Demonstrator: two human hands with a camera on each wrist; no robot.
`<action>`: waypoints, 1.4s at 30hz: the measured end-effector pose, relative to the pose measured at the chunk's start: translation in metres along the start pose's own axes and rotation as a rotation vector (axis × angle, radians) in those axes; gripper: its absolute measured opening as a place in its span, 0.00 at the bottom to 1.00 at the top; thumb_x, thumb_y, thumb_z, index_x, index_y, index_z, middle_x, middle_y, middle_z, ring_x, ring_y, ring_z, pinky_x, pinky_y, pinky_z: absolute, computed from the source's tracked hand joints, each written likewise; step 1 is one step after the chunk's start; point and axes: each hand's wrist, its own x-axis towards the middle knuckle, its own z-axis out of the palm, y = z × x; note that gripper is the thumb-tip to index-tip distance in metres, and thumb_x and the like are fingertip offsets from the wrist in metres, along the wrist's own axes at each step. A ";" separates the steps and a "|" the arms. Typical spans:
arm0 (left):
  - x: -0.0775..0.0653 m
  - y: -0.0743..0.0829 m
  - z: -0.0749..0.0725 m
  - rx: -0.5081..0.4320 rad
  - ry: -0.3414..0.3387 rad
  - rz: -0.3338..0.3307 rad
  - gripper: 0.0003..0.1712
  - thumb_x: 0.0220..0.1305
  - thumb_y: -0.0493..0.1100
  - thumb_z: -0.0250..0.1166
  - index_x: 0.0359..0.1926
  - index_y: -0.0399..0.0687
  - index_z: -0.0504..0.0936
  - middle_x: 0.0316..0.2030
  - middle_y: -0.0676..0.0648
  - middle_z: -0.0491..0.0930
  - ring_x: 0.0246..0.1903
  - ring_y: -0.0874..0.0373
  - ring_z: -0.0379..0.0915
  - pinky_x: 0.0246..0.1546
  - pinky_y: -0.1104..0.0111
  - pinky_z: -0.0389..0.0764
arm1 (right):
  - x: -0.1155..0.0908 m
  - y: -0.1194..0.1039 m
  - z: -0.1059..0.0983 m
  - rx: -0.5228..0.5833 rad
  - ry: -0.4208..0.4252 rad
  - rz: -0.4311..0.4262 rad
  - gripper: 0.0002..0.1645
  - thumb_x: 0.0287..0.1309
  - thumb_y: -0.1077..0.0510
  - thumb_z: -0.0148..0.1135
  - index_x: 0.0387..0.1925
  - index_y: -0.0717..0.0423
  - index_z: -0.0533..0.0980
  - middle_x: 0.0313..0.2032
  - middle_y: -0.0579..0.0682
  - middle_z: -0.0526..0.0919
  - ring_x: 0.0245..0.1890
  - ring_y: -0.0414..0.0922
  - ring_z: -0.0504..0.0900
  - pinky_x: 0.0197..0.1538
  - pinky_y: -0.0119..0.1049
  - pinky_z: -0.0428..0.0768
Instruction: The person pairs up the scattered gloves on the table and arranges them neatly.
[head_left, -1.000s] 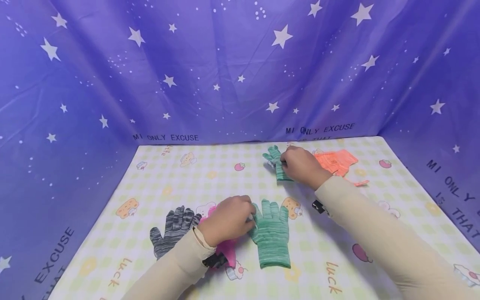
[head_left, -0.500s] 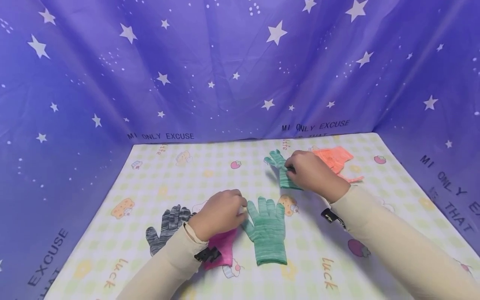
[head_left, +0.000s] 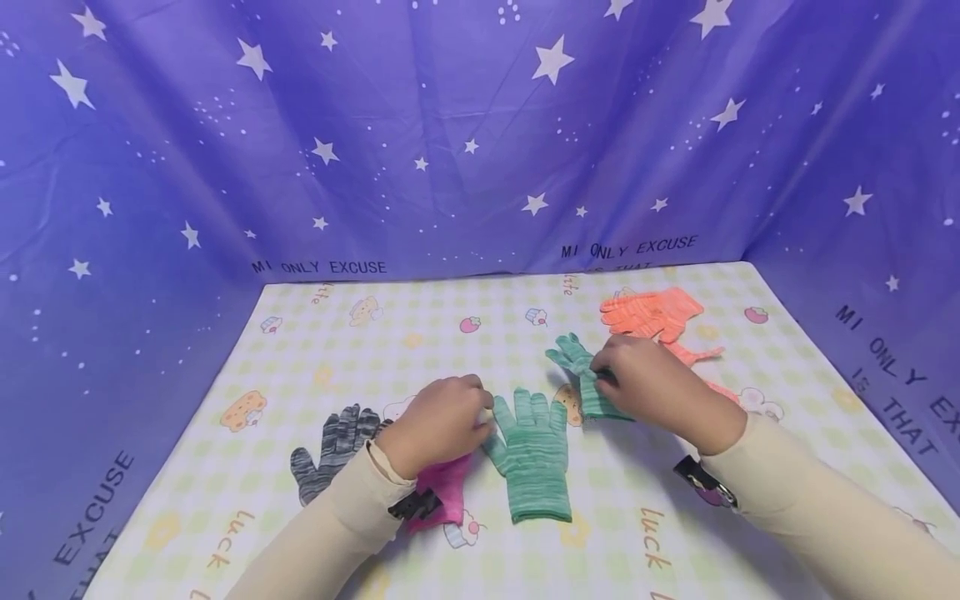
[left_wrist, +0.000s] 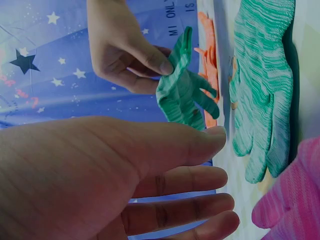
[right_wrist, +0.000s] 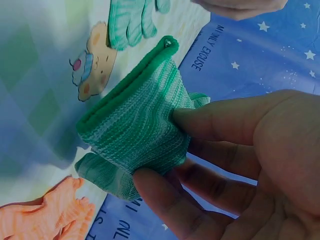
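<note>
My right hand [head_left: 663, 383] pinches a knitted green striped glove [right_wrist: 142, 112] between thumb and fingers, holding it above the table. Its dark green cuff faces the near side in the head view, while its fingers point away. A matching green glove [head_left: 537, 471] lies flat with its fingers pointing to the far side. Just left of that one, my left hand [head_left: 437, 427] hovers over a pink glove [head_left: 447, 487] and partly hides it. In the left wrist view its fingers [left_wrist: 185, 220] are loosely extended, holding nothing. A black-and-grey glove [head_left: 337, 446] lies partly under the left forearm.
Orange gloves [head_left: 656, 312] lie at the far right, partly covered by the right hand in the head view. A checkered cloth with cartoon prints covers the table [head_left: 420, 317]. A purple star-patterned curtain [head_left: 450, 100] encloses the back and sides.
My right hand has brought the green glove nearer and slightly right, away from the far edge, uncovering more of the orange gloves. The left hand has shifted only slightly, staying above the pink glove.
</note>
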 end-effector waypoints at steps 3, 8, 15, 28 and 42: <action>0.000 0.002 -0.002 0.003 0.003 0.005 0.07 0.63 0.47 0.72 0.28 0.54 0.85 0.29 0.54 0.76 0.27 0.62 0.69 0.33 0.64 0.79 | -0.009 -0.001 -0.001 -0.003 0.010 -0.008 0.05 0.55 0.65 0.67 0.31 0.54 0.86 0.29 0.44 0.79 0.29 0.40 0.73 0.36 0.39 0.75; -0.001 0.004 -0.003 0.003 0.017 0.012 0.08 0.62 0.47 0.72 0.28 0.54 0.84 0.28 0.54 0.75 0.26 0.62 0.68 0.30 0.64 0.78 | -0.021 -0.004 -0.004 -0.004 0.008 -0.001 0.05 0.54 0.64 0.69 0.32 0.52 0.87 0.31 0.43 0.80 0.31 0.40 0.76 0.38 0.41 0.77; -0.002 0.005 -0.001 0.002 0.027 0.007 0.08 0.61 0.46 0.72 0.27 0.54 0.83 0.28 0.54 0.74 0.24 0.62 0.66 0.27 0.66 0.75 | -0.037 -0.006 -0.005 -0.012 0.015 -0.005 0.06 0.53 0.64 0.71 0.34 0.53 0.87 0.33 0.44 0.82 0.34 0.40 0.80 0.40 0.44 0.82; -0.003 0.011 0.000 -0.005 -0.044 -0.034 0.05 0.63 0.47 0.71 0.32 0.54 0.86 0.29 0.55 0.75 0.25 0.63 0.67 0.26 0.68 0.73 | -0.060 -0.015 0.006 -0.012 -0.006 0.033 0.07 0.52 0.63 0.73 0.34 0.51 0.87 0.32 0.41 0.80 0.31 0.35 0.77 0.36 0.39 0.81; -0.003 0.014 0.001 -0.001 -0.083 -0.041 0.06 0.63 0.49 0.72 0.32 0.54 0.86 0.29 0.56 0.75 0.24 0.64 0.67 0.25 0.70 0.72 | -0.067 -0.018 0.023 -0.006 -0.072 0.047 0.09 0.50 0.63 0.76 0.35 0.51 0.87 0.33 0.41 0.81 0.34 0.37 0.81 0.37 0.39 0.82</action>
